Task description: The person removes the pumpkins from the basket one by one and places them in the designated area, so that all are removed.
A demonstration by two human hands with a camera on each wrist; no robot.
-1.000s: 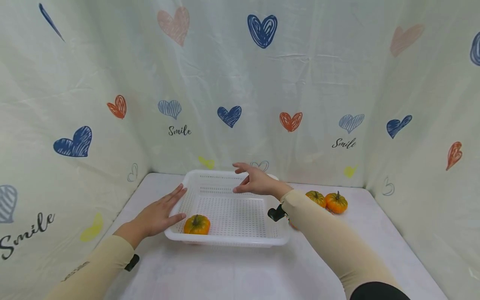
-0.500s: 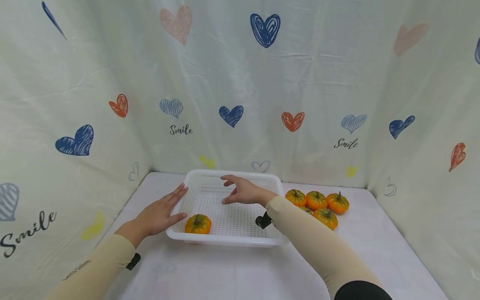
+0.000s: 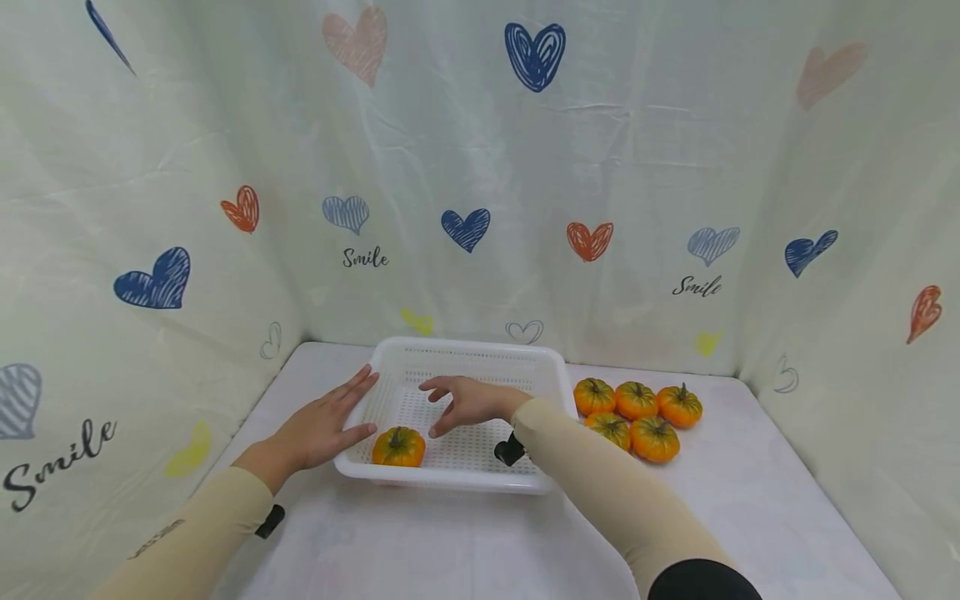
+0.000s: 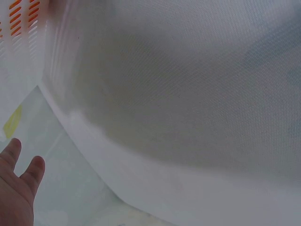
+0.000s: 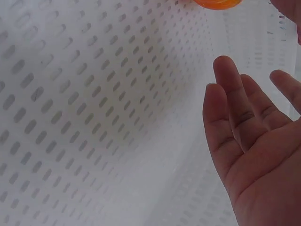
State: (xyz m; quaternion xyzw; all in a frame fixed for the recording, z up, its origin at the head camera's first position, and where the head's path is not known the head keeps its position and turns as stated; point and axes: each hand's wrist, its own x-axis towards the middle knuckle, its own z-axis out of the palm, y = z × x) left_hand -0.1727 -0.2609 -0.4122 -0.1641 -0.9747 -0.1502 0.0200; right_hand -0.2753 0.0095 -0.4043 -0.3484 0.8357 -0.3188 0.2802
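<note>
A white perforated plastic basket (image 3: 480, 481) stands on the table, with one small orange-green pumpkin (image 3: 398, 448) in its front left corner. Against the basket's left rim rests my left hand (image 3: 315, 427), fingers straight and thumb spread toward the pumpkin. My right hand (image 3: 472, 402) is over the basket's inside, right of the pumpkin and apart from it. In the right wrist view its fingers (image 5: 242, 117) are loosely bent and nothing lies between them; the pumpkin's orange edge (image 5: 217, 4) shows at the top. Only part of my left hand (image 4: 21, 188) shows in the left wrist view.
To the right of the basket, several more pumpkins (image 3: 656, 439) sit close together on the white-covered table (image 3: 750, 500). A pale curtain (image 3: 630, 167) printed with hearts encloses the back and sides.
My right hand has moved left and lower across the basket toward the pumpkin in it. The pumpkins on the right, earlier partly hidden by the arm, show more fully. My left hand stays at the rim.
</note>
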